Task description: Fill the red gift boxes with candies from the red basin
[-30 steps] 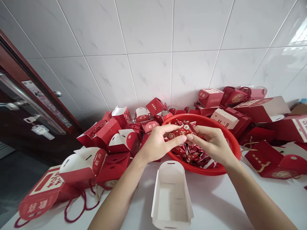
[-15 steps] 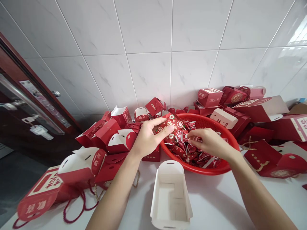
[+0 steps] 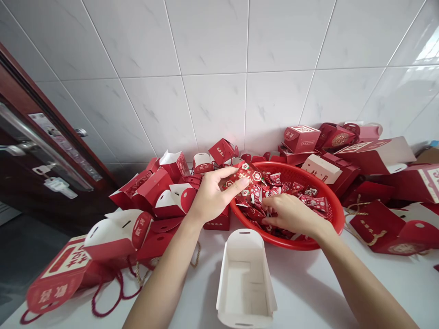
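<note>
My left hand is closed on red candy packets with a white flower print, held above the left rim of a red plastic basket. Many small wrapped candies fill that basket. Inside it, my right hand dips its bent fingers among the wrappers. Its fingertips are partly buried, so whether they grip a candy is unclear. Below both hands, an open white-lined box stands on the white table with nothing inside.
Red gift boxes crowd the left, some with rope handles. More red boxes are piled at the right. A tiled wall rises behind the table, and a dark door with keys stands at the left.
My right hand has moved slightly left and down into the candies, uncovering wrappers at the basket's right side. My left hand keeps its hold on the printed packets.
</note>
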`<state>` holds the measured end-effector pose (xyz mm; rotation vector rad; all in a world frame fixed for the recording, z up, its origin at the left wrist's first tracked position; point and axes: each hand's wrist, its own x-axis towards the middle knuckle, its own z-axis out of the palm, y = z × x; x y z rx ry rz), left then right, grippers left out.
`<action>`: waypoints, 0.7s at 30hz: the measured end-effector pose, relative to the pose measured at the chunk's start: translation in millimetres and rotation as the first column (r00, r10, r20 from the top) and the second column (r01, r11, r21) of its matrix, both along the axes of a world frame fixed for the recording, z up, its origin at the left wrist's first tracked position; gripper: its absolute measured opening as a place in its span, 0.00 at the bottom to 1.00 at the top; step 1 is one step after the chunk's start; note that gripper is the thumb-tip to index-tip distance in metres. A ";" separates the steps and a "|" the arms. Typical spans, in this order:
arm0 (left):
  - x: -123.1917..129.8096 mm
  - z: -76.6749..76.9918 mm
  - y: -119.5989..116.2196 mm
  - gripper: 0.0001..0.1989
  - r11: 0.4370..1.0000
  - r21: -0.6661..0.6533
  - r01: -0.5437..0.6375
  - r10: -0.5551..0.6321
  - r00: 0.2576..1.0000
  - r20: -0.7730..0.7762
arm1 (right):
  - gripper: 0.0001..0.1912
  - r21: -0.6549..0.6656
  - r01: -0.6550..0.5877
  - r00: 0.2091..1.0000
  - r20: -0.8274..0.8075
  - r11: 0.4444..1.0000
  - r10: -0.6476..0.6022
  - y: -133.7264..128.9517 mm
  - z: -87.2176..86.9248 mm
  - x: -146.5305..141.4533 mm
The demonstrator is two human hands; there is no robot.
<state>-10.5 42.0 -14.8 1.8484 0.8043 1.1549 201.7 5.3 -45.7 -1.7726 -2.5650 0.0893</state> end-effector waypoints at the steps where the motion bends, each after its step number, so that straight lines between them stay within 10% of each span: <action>1: 0.2 -0.1 0.0 0.18 1.000 0.005 0.004 -0.004 1.000 -0.002 | 0.05 -0.002 -0.004 1.000 0.021 1.000 0.004 -0.5 -0.3 -3.0; 9: 0.2 -1.5 2.0 0.15 0.999 0.033 0.016 -0.016 1.000 -0.012 | 0.10 -0.014 -0.028 1.000 -0.014 0.999 0.028 -0.5 -1.2 -7.5; 21: -0.7 -1.2 3.0 0.14 0.999 0.023 0.028 -0.029 0.999 0.014 | 0.08 0.112 0.071 0.842 -0.540 0.991 0.000 3.8 -2.7 17.2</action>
